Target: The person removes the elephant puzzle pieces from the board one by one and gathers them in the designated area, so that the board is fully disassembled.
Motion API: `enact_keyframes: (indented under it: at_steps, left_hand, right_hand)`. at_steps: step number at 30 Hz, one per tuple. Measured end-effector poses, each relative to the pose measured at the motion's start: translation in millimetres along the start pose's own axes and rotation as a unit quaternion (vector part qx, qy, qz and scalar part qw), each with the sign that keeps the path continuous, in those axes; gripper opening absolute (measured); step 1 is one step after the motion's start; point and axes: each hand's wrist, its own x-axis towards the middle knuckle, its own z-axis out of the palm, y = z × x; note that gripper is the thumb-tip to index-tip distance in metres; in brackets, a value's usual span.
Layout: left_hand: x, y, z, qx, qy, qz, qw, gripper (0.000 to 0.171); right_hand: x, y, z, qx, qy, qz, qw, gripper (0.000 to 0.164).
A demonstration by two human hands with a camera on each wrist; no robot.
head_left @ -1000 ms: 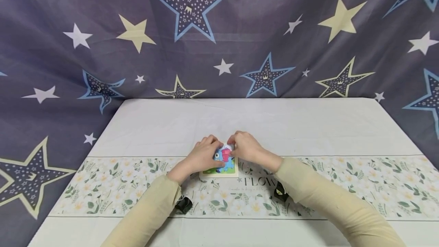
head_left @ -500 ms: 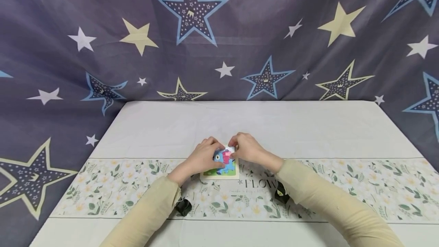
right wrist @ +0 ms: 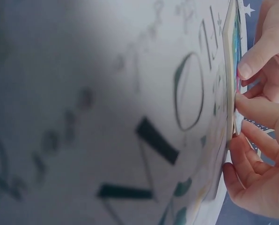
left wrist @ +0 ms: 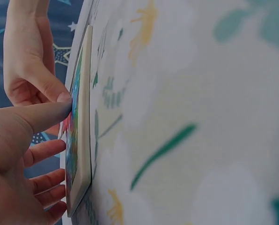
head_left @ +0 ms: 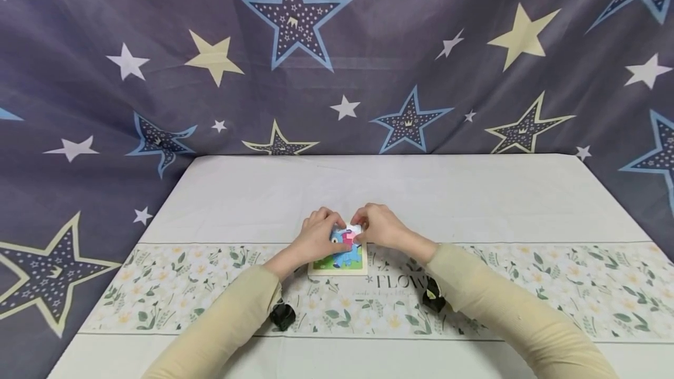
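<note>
Puzzle brd (head_left: 346,259), both hands (head_left: 315,238) touching, floral tbl (head_left: 368,316)

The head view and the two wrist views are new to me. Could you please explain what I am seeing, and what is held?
There is no robot here: a person works barehanded. The head view comes from a camera worn on the head, looking forward and down. Each wrist view comes from a camera on that wrist, so the scene looks turned sideways. On the flowered cloth lies a small board with a colourful cartoon. The left hand touches its picture side. The right hand seems to pinch a small pale piece at the board, though its outline is partly hidden. Behind hangs a star-patterned fabric.
</note>
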Motion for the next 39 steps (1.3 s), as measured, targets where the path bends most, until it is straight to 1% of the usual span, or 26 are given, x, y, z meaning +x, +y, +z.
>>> enact_keyframes:
  at_steps: [6, 12, 19, 24, 30, 39]
  left_hand:
    - [-0.4, 3.0, -1.0, 0.013, 0.003, -0.009, 0.9999, 0.035]
    - [0.6, 2.6, -1.2, 0.020, 0.005, -0.004, 0.9998, 0.036]
    - [-0.6, 1.0, -1.3, 0.018, 0.004, -0.001, 0.9998, 0.036]
    - [-0.8, 0.0, 0.4, 0.020, 0.005, -0.006, 0.9998, 0.038]
    - [-1.4, 0.7, 2.0, 0.018, 0.004, -0.009, 0.9998, 0.044]
    - [-0.9, 1.7, -0.5, 0.026, 0.000, -0.010, 0.9996, 0.053]
  right_hand:
    - [1, 3, 1, 0.003, 0.001, -0.008, 1.000, 0.025]
    - [1, 5, 2, 0.012, 0.005, -0.010, 1.000, 0.025]
    - [-1, 6, 0, 0.039, 0.006, -0.021, 0.999, 0.016]
    - [-2, 8, 0, 0.054, 0.007, -0.020, 0.998, 0.012]
    - [-4, 10, 2, 0.063, 0.007, -0.025, 0.998, 0.012]
    - [-5, 9, 0, 0.071, 0.009, -0.028, 0.997, 0.012]
